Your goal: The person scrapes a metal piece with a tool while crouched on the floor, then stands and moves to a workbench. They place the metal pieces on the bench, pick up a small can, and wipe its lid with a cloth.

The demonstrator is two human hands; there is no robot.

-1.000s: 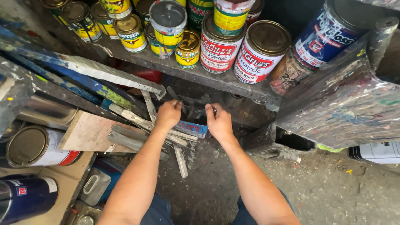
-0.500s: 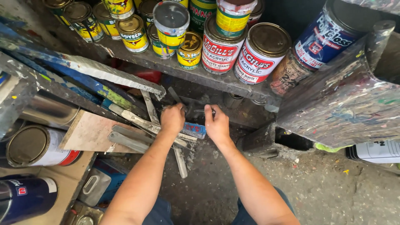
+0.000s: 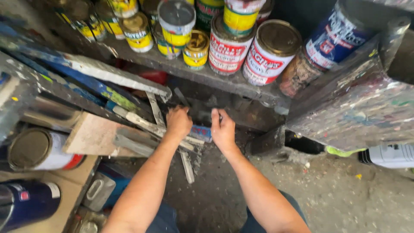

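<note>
Blue-labelled can (image 3: 202, 133) lies under the tin-laden shelf (image 3: 224, 82), between the left hand (image 3: 178, 122) and right hand (image 3: 223, 129), both curled closed against it, with paint-streaked wooden sticks (image 3: 151, 125) just left of it.

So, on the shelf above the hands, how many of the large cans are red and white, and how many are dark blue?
Red-and-white cans: 2
Dark blue can: 1
Total: 3
</note>
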